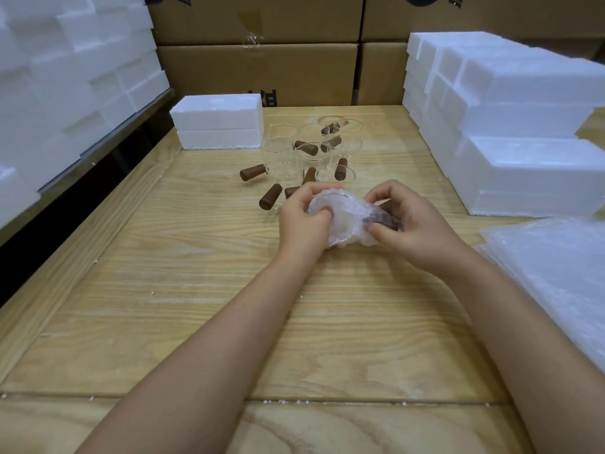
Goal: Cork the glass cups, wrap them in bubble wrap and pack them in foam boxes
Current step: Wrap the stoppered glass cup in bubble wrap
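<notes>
Wrapped cup [330, 208], held over the table [196, 257] between both hands: a glass lying on its side inside bubble wrap [342, 235], with the dark cork [383, 219] showing through at its right end. The left hand [302, 221] grips the rim end, fingers curled into the wrap. The right hand [412, 224] pinches the wrap over the cork end. Just beyond the wrapped cup stand bare cups [311, 155], close together, with loose corks [252, 173] in and beside them. Farther back and to its left is a closed foam box [217, 121]. To its right are foam stacks [523, 126] and, nearer, wrap sheets [556, 273]. Behind everything stand cartons [262, 70].
</notes>
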{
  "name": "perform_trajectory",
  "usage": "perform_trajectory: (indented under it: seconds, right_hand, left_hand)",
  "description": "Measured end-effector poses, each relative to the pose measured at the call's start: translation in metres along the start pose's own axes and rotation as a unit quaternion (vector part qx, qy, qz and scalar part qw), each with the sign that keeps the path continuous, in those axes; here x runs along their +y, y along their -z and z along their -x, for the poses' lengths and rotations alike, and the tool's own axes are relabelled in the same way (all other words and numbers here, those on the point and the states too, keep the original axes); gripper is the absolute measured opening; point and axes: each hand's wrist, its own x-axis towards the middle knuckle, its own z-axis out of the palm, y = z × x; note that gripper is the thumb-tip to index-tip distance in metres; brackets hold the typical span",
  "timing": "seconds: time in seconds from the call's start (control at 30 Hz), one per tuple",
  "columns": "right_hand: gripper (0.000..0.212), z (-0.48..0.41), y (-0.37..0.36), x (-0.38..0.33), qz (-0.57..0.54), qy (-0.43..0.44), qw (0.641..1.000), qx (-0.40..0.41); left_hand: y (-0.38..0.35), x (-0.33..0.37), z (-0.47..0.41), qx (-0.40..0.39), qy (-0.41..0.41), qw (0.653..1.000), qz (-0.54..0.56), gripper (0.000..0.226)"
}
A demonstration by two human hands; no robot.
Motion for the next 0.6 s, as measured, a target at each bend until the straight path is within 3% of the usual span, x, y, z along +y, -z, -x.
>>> perform_trajectory:
  seconds: [0.13,0.33,0.47,0.6]
  right_hand:
    - [0.022,-0.0037,0.0003,0.0018,-0.069,0.001,0.995,0.078]
    - [0.011,-0.0096,0.0030,0.0017,-0.201,-0.049,0.961,0.181]
    - [0.002,-0.0104,0.0063,0.0011,-0.262,-0.120,0.934,0.212]
    - [0.009,-0.0103,0.0066,0.0027,-0.275,-0.155,0.925,0.212]
  left_hand:
    - [0.0064,0.0044,0.0016,-0.095,0.045,0.986,0.129,0.018]
    - [0.0046,0.0061,0.0069,-0.164,0.037,0.979,0.113,0.048]
    - [0.0046,0.0057,0.0056,-0.168,0.028,0.985,0.035,0.039]
    - [0.0024,0.0023,0.0036,-0.156,0.039,0.987,-0.018,0.053]
